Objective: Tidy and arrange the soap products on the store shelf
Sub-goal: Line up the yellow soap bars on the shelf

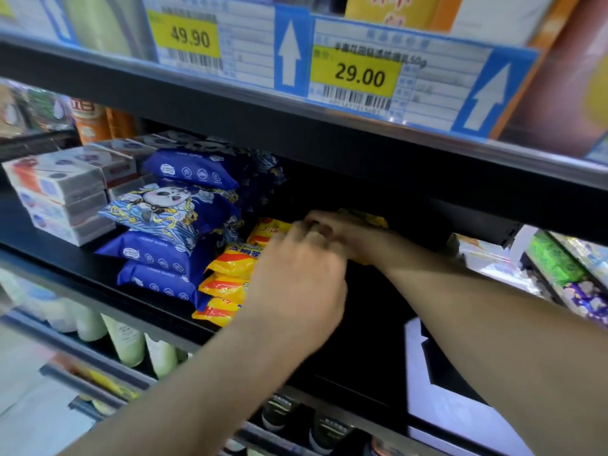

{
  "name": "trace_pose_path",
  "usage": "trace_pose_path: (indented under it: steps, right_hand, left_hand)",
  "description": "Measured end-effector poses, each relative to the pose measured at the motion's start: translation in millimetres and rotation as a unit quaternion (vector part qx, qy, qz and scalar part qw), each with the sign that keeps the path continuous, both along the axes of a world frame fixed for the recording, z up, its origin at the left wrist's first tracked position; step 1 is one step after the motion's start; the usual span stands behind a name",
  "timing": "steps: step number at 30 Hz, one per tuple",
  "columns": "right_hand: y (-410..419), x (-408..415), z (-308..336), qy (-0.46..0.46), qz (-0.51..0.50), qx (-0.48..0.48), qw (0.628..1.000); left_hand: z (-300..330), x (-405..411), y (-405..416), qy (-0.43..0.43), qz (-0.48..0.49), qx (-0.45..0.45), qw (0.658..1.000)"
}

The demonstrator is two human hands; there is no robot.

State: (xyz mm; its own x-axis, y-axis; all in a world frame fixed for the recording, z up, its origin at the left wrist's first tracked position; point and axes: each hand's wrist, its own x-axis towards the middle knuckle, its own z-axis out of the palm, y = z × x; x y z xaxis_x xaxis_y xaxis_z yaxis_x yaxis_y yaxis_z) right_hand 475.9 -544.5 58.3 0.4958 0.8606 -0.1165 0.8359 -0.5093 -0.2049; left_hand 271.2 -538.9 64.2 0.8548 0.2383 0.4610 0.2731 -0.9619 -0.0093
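Both hands reach into the black shelf (158, 311). Left hand (296, 291), fingers curled, rests against the stack of yellow soap packets (227, 284) at shelf centre; actual grip cannot be told. Right hand (342, 235), farther in, holds a yellow packet (365, 220) above the stack. Blue soap packets (171, 225) sit just left, white boxes (62, 199) far left.

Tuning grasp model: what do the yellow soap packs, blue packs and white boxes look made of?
Yellow soap packs: glossy plastic film, likely; wrinkled, shiny highlights.
Blue packs: soft printed film, pillow-shaped with crimped ends.
White boxes: probably printed cardboard; sharp flat edges, slight sheen.
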Motion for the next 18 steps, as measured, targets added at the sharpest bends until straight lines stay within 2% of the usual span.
trace_pose_path:
  steps: [2, 6, 9, 11, 14, 15, 16, 18]
  right_hand:
    - [-2.2, -0.9, 0.2, -0.018, 0.004, 0.001, 1.0]
    - [3.2, -2.4, -1.1, -0.004, -0.029, 0.027, 0.999]
    - [3.1, 2.8, 1.8, -0.039, -0.038, 0.039, 0.998]
    - [2.0, 2.0, 4.2, -0.049, -0.034, 0.051, 0.997]
    - [-0.5, 2.8, 5.2, 0.032, -0.043, 0.118, 0.992]
    - [-4.7, 5.4, 7.0, 0.026, -0.05, 0.127, 0.99]
    - [-9.9, 6.1, 10.3, 0.017, -0.043, 0.114, 0.992]
    - [-21.2, 8.7, 17.6, 0.063, -0.044, 0.093, 0.993]
  left_hand:
    - [10.5, 3.0, 23.3, 0.015, 0.042, -0.001, 0.999]
    - [11.0, 18.7, 51.0, 0.131, 0.095, -0.051, 0.985]
    - [7.4, 27.1, 52.2, 0.181, 0.113, -0.047, 0.976]
    - [7.9, 30.8, 48.6, 0.187, 0.125, -0.017, 0.974]
    - [11.4, 36.5, 39.8, 0.183, 0.141, 0.009, 0.973]
    - [11.6, 37.8, 37.6, 0.184, 0.142, 0.019, 0.972]
    - [12.7, 38.7, 35.9, 0.187, 0.141, 0.026, 0.972]
    - [13.9, 37.8, 34.3, 0.192, 0.137, 0.03, 0.971]
